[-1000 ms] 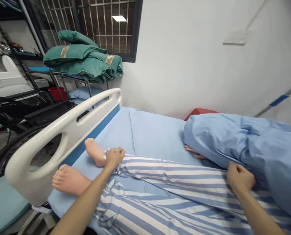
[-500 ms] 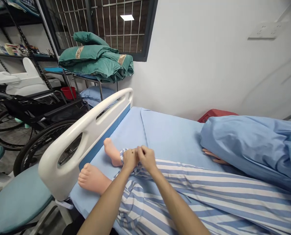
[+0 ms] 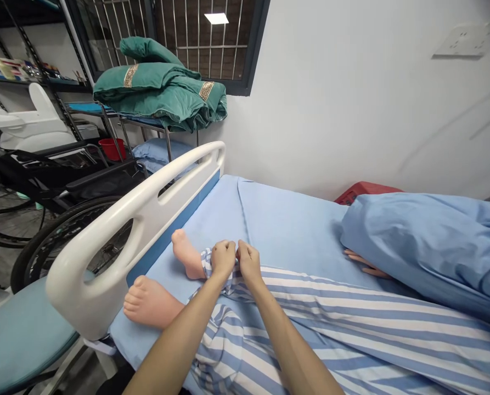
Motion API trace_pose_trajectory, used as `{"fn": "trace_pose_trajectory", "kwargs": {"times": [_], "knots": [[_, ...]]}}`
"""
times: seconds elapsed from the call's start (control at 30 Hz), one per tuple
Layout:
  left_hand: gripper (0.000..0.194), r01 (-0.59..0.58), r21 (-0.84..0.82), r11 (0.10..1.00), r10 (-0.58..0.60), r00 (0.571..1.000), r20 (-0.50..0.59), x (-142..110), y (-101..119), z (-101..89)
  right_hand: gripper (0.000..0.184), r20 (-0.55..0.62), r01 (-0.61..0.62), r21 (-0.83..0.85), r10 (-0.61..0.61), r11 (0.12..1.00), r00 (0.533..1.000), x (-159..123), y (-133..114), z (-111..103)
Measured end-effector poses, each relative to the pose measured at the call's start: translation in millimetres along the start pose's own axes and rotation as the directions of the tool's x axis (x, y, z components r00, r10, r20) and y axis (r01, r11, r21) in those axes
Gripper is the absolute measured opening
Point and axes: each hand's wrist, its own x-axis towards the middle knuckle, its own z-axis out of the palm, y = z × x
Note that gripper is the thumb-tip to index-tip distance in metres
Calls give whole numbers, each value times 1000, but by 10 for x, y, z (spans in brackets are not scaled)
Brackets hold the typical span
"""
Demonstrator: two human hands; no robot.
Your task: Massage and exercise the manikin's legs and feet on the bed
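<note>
My left hand (image 3: 224,259) and my right hand (image 3: 248,260) are side by side, both closed, over the lower part of the far striped trouser leg (image 3: 306,285). Their fingers curl down onto the cloth near the ankle, and the fingertips are hidden. A narrow gap separates the knuckles. The trousers are on a manikin with smooth, plastic-looking feet. Its far foot (image 3: 186,253) points up left of my hands, and the near foot (image 3: 151,302) lies closer to me. The near trouser leg (image 3: 236,340) is bunched beneath my forearms.
A white footboard (image 3: 140,219) closes the bed's left end. Blue cloth (image 3: 426,247) covers the upper body, with a manikin hand (image 3: 366,263) showing under its edge. Beyond the footboard are a wheelchair (image 3: 59,192), a teal stool (image 3: 31,334) and folded green quilts (image 3: 162,90) on a rack.
My two hands have moved slightly apart, from touching to a small gap, staying on the trouser leg. The view has shifted a little.
</note>
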Motion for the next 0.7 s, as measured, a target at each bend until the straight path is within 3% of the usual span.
{"fn": "trace_pose_trajectory", "kwargs": {"times": [0.13, 0.27, 0.43, 0.63, 0.7], "knots": [[36, -8, 96, 995, 10, 1000, -13, -75, -35, 43, 42, -19, 82, -171, -87, 982, 996, -49, -84, -46], [38, -80, 153, 985, 74, 996, 50, -128, -73, 33, 41, 13, 199, -306, -205, 931, 979, -74, -113, -75], [35, -63, 185, 981, 58, 998, 33, -109, -33, 19, 41, -31, 54, -189, -61, 981, 998, 4, 6, -95], [34, 40, -57, 998, -37, 998, 51, -8, 157, 46, 38, -80, -5, -29, 3, 1000, 997, 58, 55, -120], [37, 38, -60, 997, -36, 999, 26, -43, 184, 95, 37, -100, -22, 19, 24, 1000, 995, 62, 60, -122]]}}
